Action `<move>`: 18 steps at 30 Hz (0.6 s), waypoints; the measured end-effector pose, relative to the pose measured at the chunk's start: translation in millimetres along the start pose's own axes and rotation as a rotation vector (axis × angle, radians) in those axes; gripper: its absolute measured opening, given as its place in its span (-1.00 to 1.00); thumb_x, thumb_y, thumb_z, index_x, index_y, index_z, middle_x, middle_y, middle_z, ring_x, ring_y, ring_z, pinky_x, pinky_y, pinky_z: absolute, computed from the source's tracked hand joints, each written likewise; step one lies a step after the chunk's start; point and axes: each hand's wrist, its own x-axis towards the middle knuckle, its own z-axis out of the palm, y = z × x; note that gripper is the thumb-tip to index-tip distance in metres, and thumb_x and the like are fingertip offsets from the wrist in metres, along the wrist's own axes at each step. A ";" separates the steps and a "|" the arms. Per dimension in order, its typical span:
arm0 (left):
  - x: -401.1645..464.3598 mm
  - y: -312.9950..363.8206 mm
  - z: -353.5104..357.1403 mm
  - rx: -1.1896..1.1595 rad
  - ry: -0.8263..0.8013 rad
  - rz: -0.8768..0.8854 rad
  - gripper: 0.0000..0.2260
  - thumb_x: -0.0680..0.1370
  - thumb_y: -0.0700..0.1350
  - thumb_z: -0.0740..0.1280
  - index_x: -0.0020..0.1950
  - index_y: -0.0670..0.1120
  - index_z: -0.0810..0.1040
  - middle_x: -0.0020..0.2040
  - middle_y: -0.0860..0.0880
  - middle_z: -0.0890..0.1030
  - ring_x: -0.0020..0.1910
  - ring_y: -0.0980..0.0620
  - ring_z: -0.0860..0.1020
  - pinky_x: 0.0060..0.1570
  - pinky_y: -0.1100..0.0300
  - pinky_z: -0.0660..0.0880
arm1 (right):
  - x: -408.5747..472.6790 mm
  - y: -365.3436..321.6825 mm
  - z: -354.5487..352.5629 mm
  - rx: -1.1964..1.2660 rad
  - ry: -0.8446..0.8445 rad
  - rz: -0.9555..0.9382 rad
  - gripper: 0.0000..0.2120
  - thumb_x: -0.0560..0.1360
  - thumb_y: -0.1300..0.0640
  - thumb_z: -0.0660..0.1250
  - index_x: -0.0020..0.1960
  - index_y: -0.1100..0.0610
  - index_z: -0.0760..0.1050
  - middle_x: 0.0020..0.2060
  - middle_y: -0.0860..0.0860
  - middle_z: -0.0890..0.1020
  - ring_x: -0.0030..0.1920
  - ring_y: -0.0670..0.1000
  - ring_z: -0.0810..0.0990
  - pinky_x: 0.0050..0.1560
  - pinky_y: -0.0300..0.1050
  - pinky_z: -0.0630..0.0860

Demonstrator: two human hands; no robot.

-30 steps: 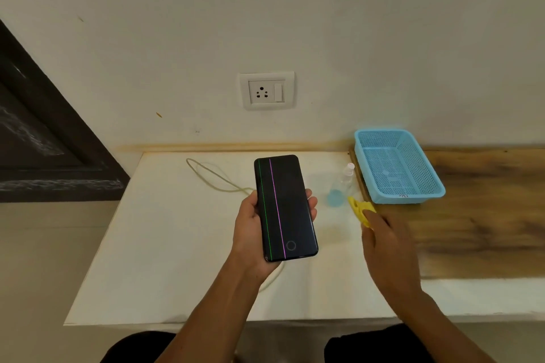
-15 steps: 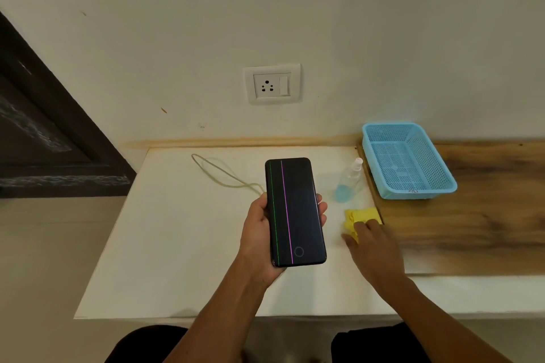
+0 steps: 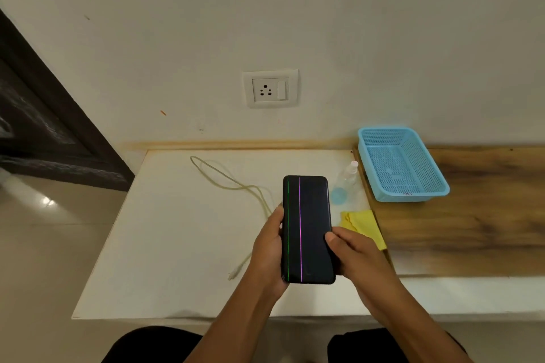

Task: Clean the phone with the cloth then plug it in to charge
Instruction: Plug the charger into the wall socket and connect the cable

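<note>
The phone (image 3: 306,230) was up off the table, screen facing up, with a green and a purple line running down the glass. The left hand (image 3: 269,250) was gripping its left edge and back, and the right hand (image 3: 358,256) pinched the right edge, thumb on the glass. It's probably stiff, slick and easy to crack, so I'd hold it by the side edges. The yellow cloth (image 3: 364,224) lay flat just past the right hand, nobody holding it. The cable (image 3: 236,183) snaked off beyond the left hand, its plug end just left of the left wrist.
</note>
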 end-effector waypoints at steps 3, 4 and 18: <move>-1.7 -3.3 2.6 0.106 -0.008 0.062 -0.67 0.62 0.09 0.16 0.11 -0.02 0.65 0.05 -0.18 0.70 0.01 -0.19 0.67 -0.11 -0.01 0.64 | -1.2 6.8 -9.2 0.042 0.001 0.028 -0.77 0.58 0.20 0.18 0.09 -0.01 0.57 -0.08 -0.01 0.70 -0.06 -0.02 0.68 -0.19 -0.18 0.61; -2.2 -5.6 3.5 0.145 0.001 0.089 -0.68 0.63 0.07 0.15 0.12 -0.02 0.64 0.05 -0.17 0.69 0.02 -0.18 0.67 -0.07 -0.04 0.64 | -1.4 10.2 -11.7 0.048 0.007 0.039 -0.77 0.58 0.21 0.18 0.10 0.01 0.56 -0.07 0.00 0.70 -0.05 -0.01 0.68 -0.17 -0.15 0.62; -1.0 -47.5 -0.5 0.587 0.119 0.048 -0.61 0.57 -0.23 0.11 -0.14 0.18 0.62 -0.06 0.05 0.69 -0.04 0.04 0.66 0.08 -0.01 0.60 | 8.7 57.2 -23.7 -0.151 0.095 0.325 -0.83 0.57 0.26 0.18 0.07 0.05 0.45 -0.09 0.18 0.64 -0.08 0.12 0.65 -0.12 0.03 0.64</move>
